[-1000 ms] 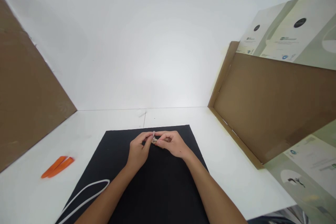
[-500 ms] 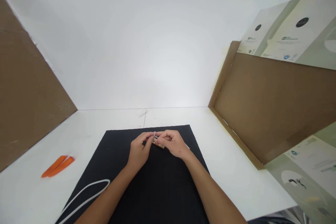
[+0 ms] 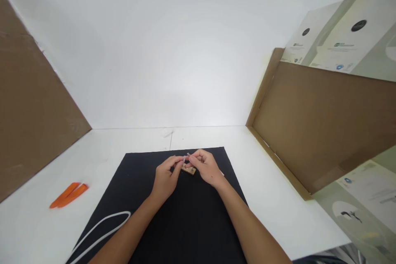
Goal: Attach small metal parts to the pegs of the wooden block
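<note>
right hand (image 3: 206, 168): grip clamped on thin silvery piece (image 3: 187, 157), too small to identify | left hand (image 3: 163, 178): just beside it, grip unclear | tan board (image 3: 188, 170): flat on black mat (image 3: 198, 222), 6 o'clock from fingertips | orange plastic pry tools (image 3: 68, 195): on tabletop (image 3: 108, 144), 9 o'clock from mat | white cord (image 3: 114, 226): on mat, 7 o'clock

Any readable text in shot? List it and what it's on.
Upper-right printed panel: small headings and fine print below black circles, too small to read.
Lower-right printed panel: blocks of small print, too small and blurred to read.
Small tan board between the hands: no readable marking.
No other text can be read.
</note>
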A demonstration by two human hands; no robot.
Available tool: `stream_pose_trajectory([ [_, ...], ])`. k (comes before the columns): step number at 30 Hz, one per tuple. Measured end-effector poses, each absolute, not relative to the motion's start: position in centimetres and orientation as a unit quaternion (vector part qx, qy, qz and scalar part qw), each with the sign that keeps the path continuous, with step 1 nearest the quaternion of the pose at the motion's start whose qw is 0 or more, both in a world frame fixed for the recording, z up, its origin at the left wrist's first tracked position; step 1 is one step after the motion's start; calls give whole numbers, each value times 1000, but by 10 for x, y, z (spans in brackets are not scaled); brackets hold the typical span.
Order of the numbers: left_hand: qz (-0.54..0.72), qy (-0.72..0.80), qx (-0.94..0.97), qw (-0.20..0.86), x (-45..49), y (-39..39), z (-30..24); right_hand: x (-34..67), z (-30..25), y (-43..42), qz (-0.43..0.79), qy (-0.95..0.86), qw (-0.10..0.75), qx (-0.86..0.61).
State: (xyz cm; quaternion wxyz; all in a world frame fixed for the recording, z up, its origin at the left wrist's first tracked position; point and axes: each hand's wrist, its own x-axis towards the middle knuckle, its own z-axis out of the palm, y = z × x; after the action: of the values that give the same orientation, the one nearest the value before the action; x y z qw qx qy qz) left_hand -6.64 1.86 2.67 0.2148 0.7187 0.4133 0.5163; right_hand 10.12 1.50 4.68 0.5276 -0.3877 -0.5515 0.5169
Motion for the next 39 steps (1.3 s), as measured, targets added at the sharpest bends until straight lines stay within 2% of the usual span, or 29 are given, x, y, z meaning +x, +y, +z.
stream_pose_trajectory([
  [8, 526, 432, 696, 229, -70, 21, 25, 105, 55, 9, 531, -619, 466, -344],
  [17, 506, 414, 728, 206, -66, 18, 27, 101, 49, 16, 526, -542, 525, -392],
  [26, 524, 431, 703, 213, -70, 22, 24, 107, 51, 12, 540, -622, 459, -332],
  [34, 515, 406, 728, 200, -68, 21, 25, 103, 47, 16, 540, -557, 512, -368],
  [39, 510, 401, 737, 193, -68, 19, 26, 103, 47, 15, 521, -573, 511, -374],
])
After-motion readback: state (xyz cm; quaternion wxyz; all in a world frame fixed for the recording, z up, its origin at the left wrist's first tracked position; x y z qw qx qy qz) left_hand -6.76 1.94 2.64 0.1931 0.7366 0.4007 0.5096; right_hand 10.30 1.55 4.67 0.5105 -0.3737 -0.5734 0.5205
